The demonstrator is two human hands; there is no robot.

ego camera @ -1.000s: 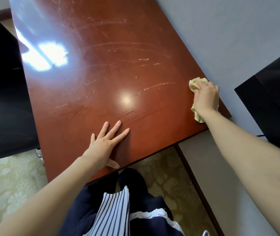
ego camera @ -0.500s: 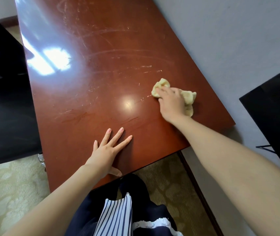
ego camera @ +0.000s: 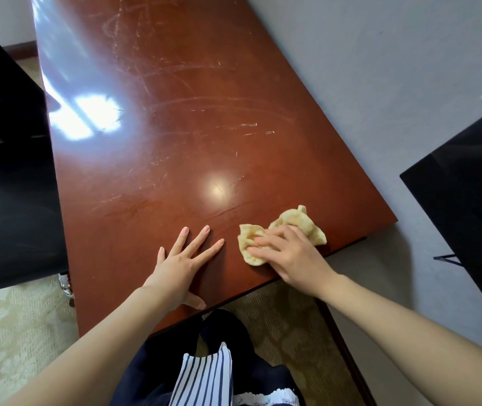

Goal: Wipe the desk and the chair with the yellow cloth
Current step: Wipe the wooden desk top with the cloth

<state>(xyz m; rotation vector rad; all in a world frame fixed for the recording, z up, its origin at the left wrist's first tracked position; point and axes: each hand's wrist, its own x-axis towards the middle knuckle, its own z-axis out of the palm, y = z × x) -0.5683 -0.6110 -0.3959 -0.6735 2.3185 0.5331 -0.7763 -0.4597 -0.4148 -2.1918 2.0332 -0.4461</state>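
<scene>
I see the desk (ego camera: 175,127) as a long stretch of bare wood running ahead of both hands, open to sweep across. My left hand (ego camera: 181,265) lies flat near the front edge, just beside the right hand (ego camera: 289,253) pressing the cloth (ego camera: 295,222), and blocks travel leftward there. A wall (ego camera: 380,68) borders the desk's right side; black furniture (ego camera: 5,171) bounds its left.

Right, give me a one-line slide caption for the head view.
Right hand presses the yellow cloth onto the scratched desk near its edge; left hand rests flat alongside.
</scene>
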